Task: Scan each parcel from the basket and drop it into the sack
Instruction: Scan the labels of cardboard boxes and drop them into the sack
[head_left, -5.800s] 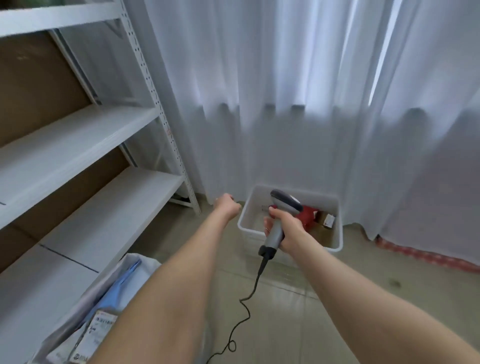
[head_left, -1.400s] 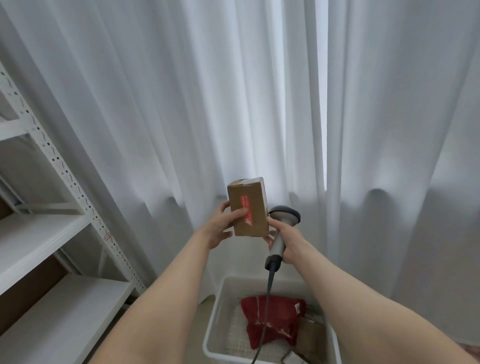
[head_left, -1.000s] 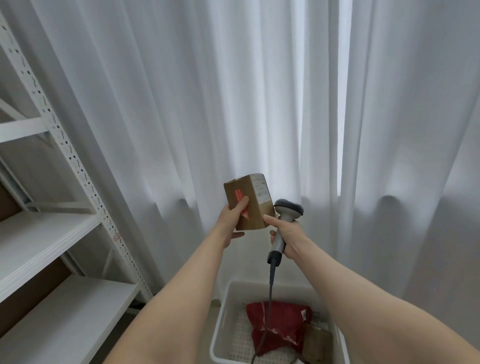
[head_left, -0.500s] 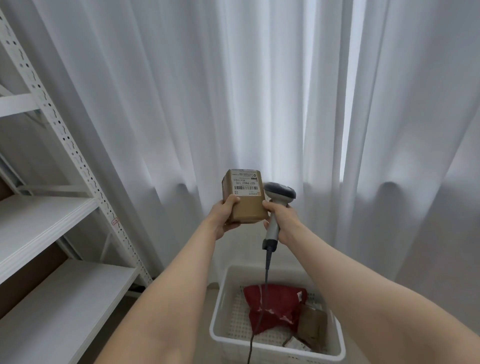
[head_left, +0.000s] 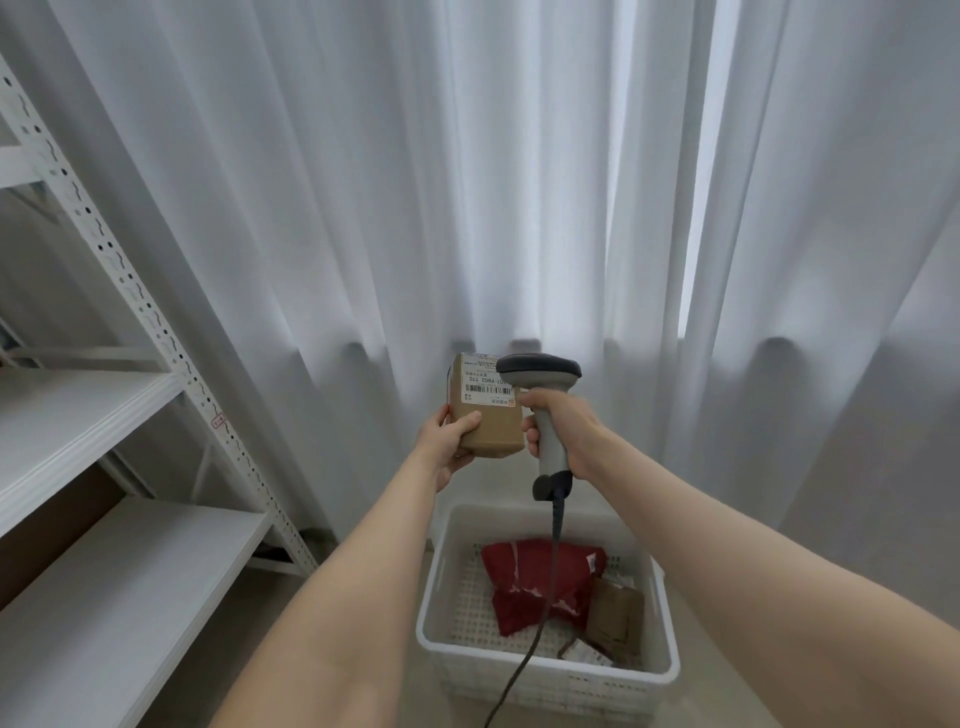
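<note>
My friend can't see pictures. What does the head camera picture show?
A person's left hand holds up a small brown box, label toward the camera, while the right hand grips a corded scanner right beside it. Below stands a white basket holding a red bag and other parcels, with white curtains behind.

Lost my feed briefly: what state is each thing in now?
Box: held up, label facing the camera.
Left hand: grips the box's lower corner.
Scanner: raised, head covering part of the label.
Right hand: grips the scanner handle.
Basket: on the floor, partly filled.
Red bag: lying in the basket.
Brown parcel: lying beside the red bag.
</note>
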